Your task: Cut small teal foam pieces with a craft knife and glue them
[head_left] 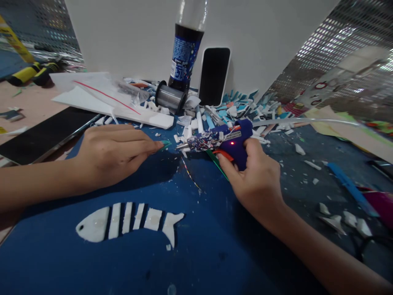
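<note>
My right hand (256, 174) is wrapped round a blue hot glue gun (235, 141), a finger at its orange trigger. A red light glows on its side, its front is crusted with glue and scraps, and a clear glue stick (294, 121) trails from the back. My left hand (118, 149) pinches a small green piece (166, 144) close to the nozzle; whether the two touch, I cannot tell. Below lies a white foam fish (93, 224) cut into several separate sections, with shiny spots on some of them. A thin stringy strand (190, 175) lies under the nozzle.
Behind my hands stand a cola bottle (186, 53), a phone (214, 76) and a grey spool (170, 97) amid heaped foam scraps (242, 110). White foam sheets (123, 104) and a dark flat device (46, 133) lie left. A blue strip (353, 188) lies right.
</note>
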Demonstrator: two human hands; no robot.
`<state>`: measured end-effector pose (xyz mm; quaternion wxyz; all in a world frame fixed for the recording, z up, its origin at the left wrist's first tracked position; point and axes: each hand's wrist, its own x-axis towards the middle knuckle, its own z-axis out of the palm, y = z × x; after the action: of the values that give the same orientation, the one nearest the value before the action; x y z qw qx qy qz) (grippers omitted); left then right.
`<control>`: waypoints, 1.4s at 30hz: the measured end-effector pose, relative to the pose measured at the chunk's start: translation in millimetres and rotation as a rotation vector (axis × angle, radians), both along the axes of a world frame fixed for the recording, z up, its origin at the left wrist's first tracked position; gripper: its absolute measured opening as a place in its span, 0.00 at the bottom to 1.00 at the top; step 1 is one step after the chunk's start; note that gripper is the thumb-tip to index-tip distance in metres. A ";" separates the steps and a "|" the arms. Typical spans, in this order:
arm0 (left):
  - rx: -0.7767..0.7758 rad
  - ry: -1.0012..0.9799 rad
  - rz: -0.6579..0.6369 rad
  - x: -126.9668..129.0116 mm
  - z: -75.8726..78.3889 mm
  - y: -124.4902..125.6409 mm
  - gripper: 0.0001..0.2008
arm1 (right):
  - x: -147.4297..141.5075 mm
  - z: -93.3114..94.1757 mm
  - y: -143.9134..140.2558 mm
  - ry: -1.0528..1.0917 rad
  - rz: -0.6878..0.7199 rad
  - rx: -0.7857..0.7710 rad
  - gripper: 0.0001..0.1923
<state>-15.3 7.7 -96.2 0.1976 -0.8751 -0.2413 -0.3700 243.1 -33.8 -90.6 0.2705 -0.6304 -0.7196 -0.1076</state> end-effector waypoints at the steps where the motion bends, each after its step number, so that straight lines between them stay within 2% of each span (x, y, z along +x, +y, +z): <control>1: 0.001 -0.002 0.002 0.0 0.4 -0.3 0.07 | 0.3 -0.1 0.0 0.000 0.001 -0.009 0.14; 11: 0.039 0.006 0.012 1.9 1.3 -0.3 0.07 | 1.0 -0.4 -0.4 -0.003 0.002 -0.035 0.14; 42: 0.016 0.015 0.027 1.0 0.8 -0.8 0.07 | 2.9 -1.8 0.0 -0.039 0.011 -0.048 0.12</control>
<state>-14.3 6.9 -95.4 0.2112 -0.8729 -0.2488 -0.3627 246.1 -33.8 -92.3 0.2421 -0.6307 -0.7304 -0.1012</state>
